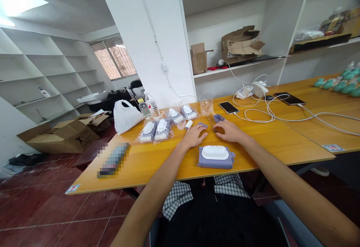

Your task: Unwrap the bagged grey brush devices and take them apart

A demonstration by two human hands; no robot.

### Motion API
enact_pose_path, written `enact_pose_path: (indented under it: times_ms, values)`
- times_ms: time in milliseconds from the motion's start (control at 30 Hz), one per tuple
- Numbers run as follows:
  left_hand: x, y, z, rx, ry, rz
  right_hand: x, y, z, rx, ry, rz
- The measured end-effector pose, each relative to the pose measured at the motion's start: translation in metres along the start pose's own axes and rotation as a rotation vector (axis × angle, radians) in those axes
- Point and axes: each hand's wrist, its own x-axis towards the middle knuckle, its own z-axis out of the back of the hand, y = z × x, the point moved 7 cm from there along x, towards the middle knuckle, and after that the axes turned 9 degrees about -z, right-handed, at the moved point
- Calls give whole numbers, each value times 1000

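My left hand (194,136) rests on the table with its thumb apart from its fingers. Its fingertips touch or lie just beside a small flat purple-grey piece (203,125). My right hand (230,131) is lowered to the tabletop, fingers loosely bent and thumb apart, beside a thin dark chain-like strip (210,122). Just behind it sits a small purple cup-like part (218,118). Nearer my body, between my forearms, lies a purple-grey case (216,162) topped by a white oval bristled brush (215,152). A small white oval piece (189,124) is left of my left hand.
Several bagged purple-and-white units (161,130) stand left, near bottles (152,104) and a white plastic bag (126,117). A phone (228,107), white cables (260,116) and a tablet (289,98) lie right. Several green bottles (339,86) stand far right; a blurred-out object (114,160) lies left.
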Motion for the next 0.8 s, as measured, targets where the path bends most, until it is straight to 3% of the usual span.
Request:
enact_pose_path:
  times_ms: [200, 333, 533, 800]
  values:
    - [-3, -3, 6, -43, -91, -68, -5, 3, 0, -37, 17, -23]
    - [-26, -8, 10, -47, -64, -86, -27, -3, 2, -33, 20, -60]
    - [-72, -10, 9, 40, -3, 28, -74, -17, -4, -241, 74, -213]
    - [-74, -12, 8, 122, 73, 162, -75, -10, -5, -288, 161, -259]
